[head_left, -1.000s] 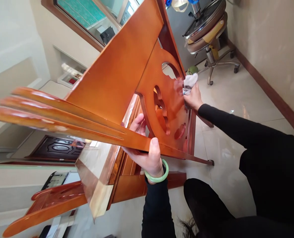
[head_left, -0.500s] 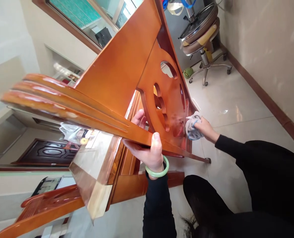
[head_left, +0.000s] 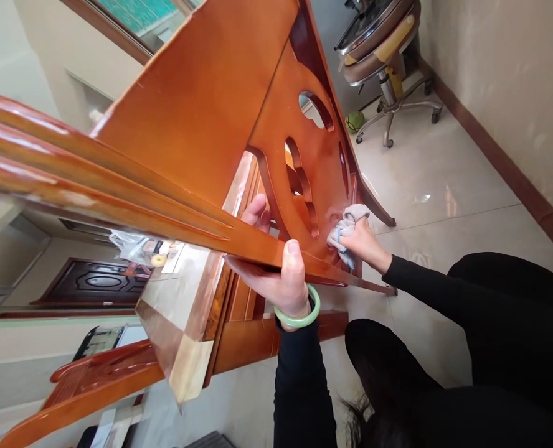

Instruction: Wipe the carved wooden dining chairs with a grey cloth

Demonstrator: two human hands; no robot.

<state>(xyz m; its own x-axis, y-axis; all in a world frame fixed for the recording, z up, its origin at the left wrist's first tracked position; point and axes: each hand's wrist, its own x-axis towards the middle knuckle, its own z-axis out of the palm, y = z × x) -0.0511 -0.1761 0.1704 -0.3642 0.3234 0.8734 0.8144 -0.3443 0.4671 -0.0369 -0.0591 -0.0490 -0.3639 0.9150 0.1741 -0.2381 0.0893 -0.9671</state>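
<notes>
A glossy orange-brown wooden chair (head_left: 220, 106) fills the middle of the view, its back panel pierced by curved cut-outs. My left hand (head_left: 288, 283), with a pale green bangle (head_left: 299, 320) at the wrist, wraps round the chair's side post. Its thumb lies on the near face, and some fingertips show behind the post. In my right hand (head_left: 365, 242) is a crumpled grey-white cloth (head_left: 344, 233) with blue parts, pressed against the lower part of the back panel. The fingers under the cloth are partly hidden.
Behind the chair stands a table (head_left: 178, 305) with a clear cover, holding a plastic bag (head_left: 129, 246). Another wooden chair (head_left: 99, 379) is at lower left. A wheeled stool (head_left: 383, 68) and a green ball-like object (head_left: 354, 121) stand near the wall at upper right.
My right hand has moved the cloth left, from the panel's edge onto its lower face. My left hand keeps its hold on the post. The view has shifted closer to the chair.
</notes>
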